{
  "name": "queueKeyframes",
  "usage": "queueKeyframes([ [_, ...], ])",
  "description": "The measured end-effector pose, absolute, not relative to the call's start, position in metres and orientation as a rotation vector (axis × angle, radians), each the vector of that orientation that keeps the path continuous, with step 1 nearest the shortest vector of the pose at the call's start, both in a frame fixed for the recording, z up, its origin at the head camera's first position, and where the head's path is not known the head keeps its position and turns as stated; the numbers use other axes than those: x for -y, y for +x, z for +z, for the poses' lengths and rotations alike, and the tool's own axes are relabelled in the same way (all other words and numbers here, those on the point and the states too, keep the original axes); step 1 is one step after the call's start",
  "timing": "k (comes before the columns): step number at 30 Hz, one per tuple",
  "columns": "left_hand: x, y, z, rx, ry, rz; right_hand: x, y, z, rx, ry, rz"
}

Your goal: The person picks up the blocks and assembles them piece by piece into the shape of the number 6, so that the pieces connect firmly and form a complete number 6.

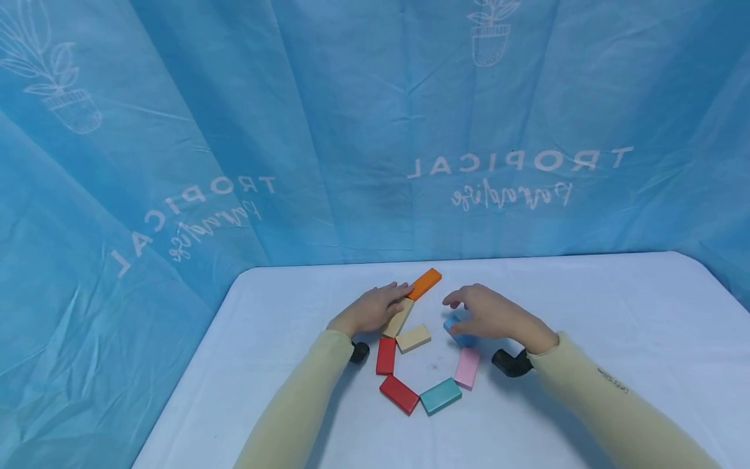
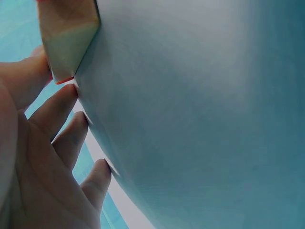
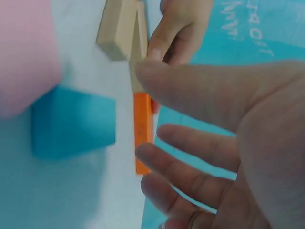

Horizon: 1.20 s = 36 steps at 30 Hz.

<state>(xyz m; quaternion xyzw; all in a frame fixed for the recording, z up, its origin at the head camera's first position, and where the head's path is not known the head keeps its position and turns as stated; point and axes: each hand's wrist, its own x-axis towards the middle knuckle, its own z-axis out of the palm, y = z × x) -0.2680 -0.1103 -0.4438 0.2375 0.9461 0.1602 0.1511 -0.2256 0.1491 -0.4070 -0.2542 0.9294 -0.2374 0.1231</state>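
My left hand [image 1: 370,309] lies beside a beige block [image 1: 398,320] and the orange block [image 1: 426,284] touching its far end. Its thumb is at the beige block and a fingertip reaches the orange one. In the left wrist view, the fingers are spread, tips down at the table, next to the beige block [image 2: 69,40]. My right hand [image 1: 492,312] hovers over a blue block [image 1: 451,322], partly covering it in the head view. From the right wrist, its fingers look loosely extended with nothing between them, and the blue block [image 3: 76,121] sits apart from them.
Below the hands, a curve of blocks runs from a second beige block [image 1: 414,339] through two red blocks [image 1: 385,355] and a teal block [image 1: 441,396] to a pink block [image 1: 467,367]. A white cloth covers the table [image 1: 281,312]; a blue printed curtain [image 1: 363,130] hangs behind.
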Motion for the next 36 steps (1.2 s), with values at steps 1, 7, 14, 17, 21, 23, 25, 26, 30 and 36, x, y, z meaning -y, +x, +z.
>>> queueKeyframes([
  [1, 0.11, -0.268, -0.444, -2.719, 0.687, 0.457, -0.152, -0.226, -0.408, -2.704, -0.757, -0.689],
  [7, 0.111, -0.267, -0.444, -2.72, 0.708, 0.46, -0.167, -0.228, -0.414, -2.648, -0.855, -0.666],
  [14, 0.111, -0.268, -0.445, -2.718, 0.707, 0.454, -0.176, -0.226, -0.416, -2.568, -0.955, -0.668],
  [17, 0.111, -0.267, -0.443, -2.718, 0.705, 0.45, -0.176, -0.226, -0.417, -2.555, -0.963, -0.673],
  [21, 0.111, -0.266, -0.442, -2.72, 0.701, 0.445, -0.173, -0.228, -0.422, -2.579, -0.929, -0.639],
  [23, 0.11, -0.266, -0.442, -2.722, 0.701, 0.442, -0.172, -0.229, -0.424, -2.587, -0.932, -0.619],
  [25, 0.11, -0.266, -0.441, -2.722, 0.7, 0.443, -0.171, -0.23, -0.425, -2.589, -0.934, -0.613],
  [26, 0.11, -0.266, -0.441, -2.723, 0.698, 0.443, -0.171, -0.231, -0.425, -2.588, -0.939, -0.615],
  [30, 0.11, -0.265, -0.441, -2.725, 0.69, 0.441, -0.17, -0.233, -0.425, -2.576, -0.963, -0.624],
  [36, 0.11, -0.265, -0.44, -2.725, 0.687, 0.436, -0.168, -0.234, -0.425, -2.589, -0.962, -0.619],
])
